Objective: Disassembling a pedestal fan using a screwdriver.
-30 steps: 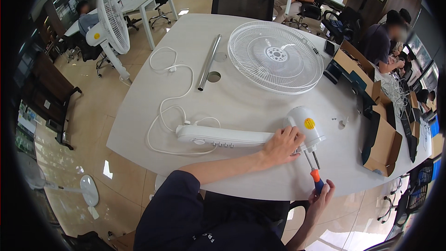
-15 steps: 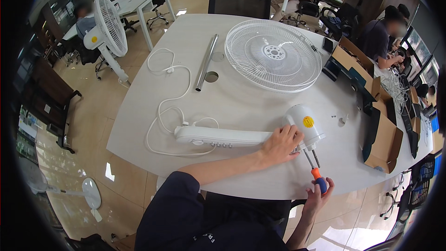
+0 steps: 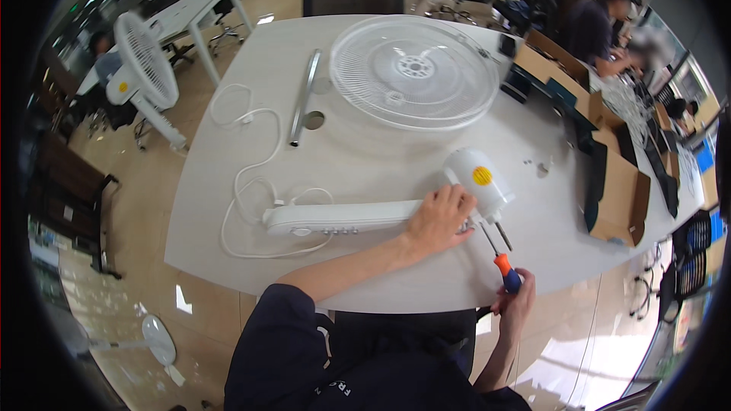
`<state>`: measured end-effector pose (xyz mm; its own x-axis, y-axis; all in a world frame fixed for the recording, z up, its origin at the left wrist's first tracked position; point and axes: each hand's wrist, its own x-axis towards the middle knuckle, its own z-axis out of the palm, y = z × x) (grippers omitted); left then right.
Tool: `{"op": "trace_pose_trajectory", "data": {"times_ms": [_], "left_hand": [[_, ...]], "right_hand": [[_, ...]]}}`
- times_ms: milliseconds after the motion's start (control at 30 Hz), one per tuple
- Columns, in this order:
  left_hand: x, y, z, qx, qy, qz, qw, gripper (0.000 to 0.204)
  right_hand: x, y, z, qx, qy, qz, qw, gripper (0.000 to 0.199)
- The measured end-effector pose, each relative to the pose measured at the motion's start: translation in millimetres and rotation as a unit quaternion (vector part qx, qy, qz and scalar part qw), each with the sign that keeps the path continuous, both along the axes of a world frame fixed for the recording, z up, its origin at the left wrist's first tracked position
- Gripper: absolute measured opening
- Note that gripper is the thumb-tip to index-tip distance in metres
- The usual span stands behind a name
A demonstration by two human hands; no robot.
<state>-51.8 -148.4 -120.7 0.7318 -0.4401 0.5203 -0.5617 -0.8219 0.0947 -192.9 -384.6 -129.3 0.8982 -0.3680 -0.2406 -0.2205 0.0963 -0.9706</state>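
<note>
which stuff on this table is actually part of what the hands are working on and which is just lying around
In use:
left hand gripping the white fan body near the motor head
right hand holding the orange-handled screwdriver, tip at the motor head
white power cord attached to the fan body

Lying about:
round fan grille
metal pole
cardboard boxes
small loose parts

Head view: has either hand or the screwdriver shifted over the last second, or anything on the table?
Nothing visibly changed. The left hand still presses the white fan body near its motor head, and the right hand keeps its grip on the orange-handled screwdriver, tip at the motor head. Fan grille, metal pole and cord lie as before.
</note>
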Motion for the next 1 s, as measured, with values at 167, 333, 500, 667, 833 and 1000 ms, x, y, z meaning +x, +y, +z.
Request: {"op": "trace_pose_trajectory", "data": {"times_ms": [167, 333, 500, 667, 833, 1000], "left_hand": [[3.4, 2.7, 2.3, -0.002, 0.003, -0.01, 1.0, 0.06], [5.4, 0.8, -0.5, 0.01, -0.006, 0.0, 1.0, 0.061], [4.7, -1.8, 1.0, 0.02, -0.01, 0.006, 1.0, 0.062], [4.5, -2.3, 3.5, 0.02, -0.002, 0.005, 1.0, 0.062], [2.3, -0.6, 1.8, 0.03, 0.018, 0.008, 0.999, 0.061], [3.8, -1.3, 0.4, 0.038, 0.013, 0.015, 0.999, 0.063]], "right_hand": [[7.4, -2.7, -31.3, -0.11, -0.139, 0.013, 0.984, 0.044], [3.4, 0.0, -3.9, 0.099, -0.015, -0.021, 0.995, 0.04], [3.7, -6.0, -21.4, 0.075, -0.094, -0.018, 0.993, 0.041], [8.9, 4.5, 6.9, 0.068, 0.046, -0.001, 0.997, 0.044], [1.8, -9.4, -14.2, 0.035, 0.017, 0.027, 0.999, 0.041], [5.0, 14.0, -11.8, 0.07, -0.062, -0.045, 0.995, 0.04]]}}
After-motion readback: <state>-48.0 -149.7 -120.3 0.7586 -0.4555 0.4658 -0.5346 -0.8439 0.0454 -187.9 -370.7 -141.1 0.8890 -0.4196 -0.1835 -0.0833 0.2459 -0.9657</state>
